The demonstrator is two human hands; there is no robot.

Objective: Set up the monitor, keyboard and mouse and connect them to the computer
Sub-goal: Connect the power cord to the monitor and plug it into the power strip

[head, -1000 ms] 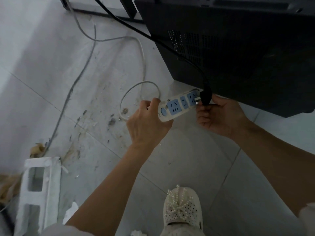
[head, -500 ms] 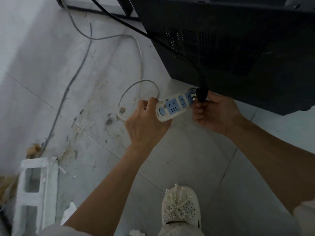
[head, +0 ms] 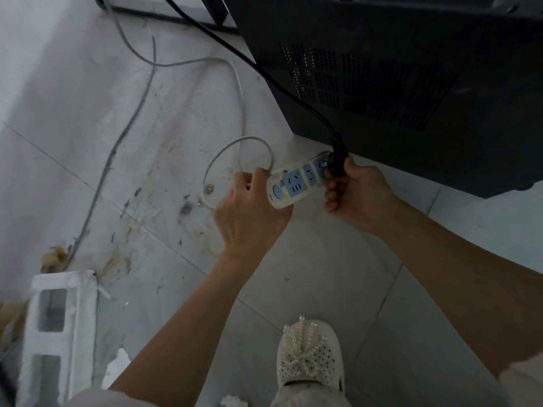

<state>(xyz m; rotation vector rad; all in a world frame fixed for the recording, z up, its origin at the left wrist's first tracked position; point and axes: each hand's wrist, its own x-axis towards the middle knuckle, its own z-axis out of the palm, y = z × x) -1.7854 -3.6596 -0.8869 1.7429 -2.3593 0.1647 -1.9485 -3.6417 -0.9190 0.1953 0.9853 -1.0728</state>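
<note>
My left hand (head: 249,212) grips the near end of a white power strip (head: 293,183) with blue sockets, held above the floor. A black plug (head: 337,163) sits against the strip's far socket, and my right hand (head: 358,195) holds it with curled fingers. The plug's black cable (head: 264,74) runs up and left along the side of the black computer case (head: 411,83), which stands on the floor at the upper right. How deep the plug sits in the socket is hidden by my fingers.
The strip's white cord (head: 238,148) loops on the dirty tiled floor (head: 147,171); a grey cable (head: 129,127) runs past it to the left. A white foam block (head: 58,324) stands at the lower left. My pearl-trimmed shoe (head: 308,356) is below the hands.
The plug has moved closer in against the strip's far socket, and both hands with the strip have shifted slightly up in the view.
</note>
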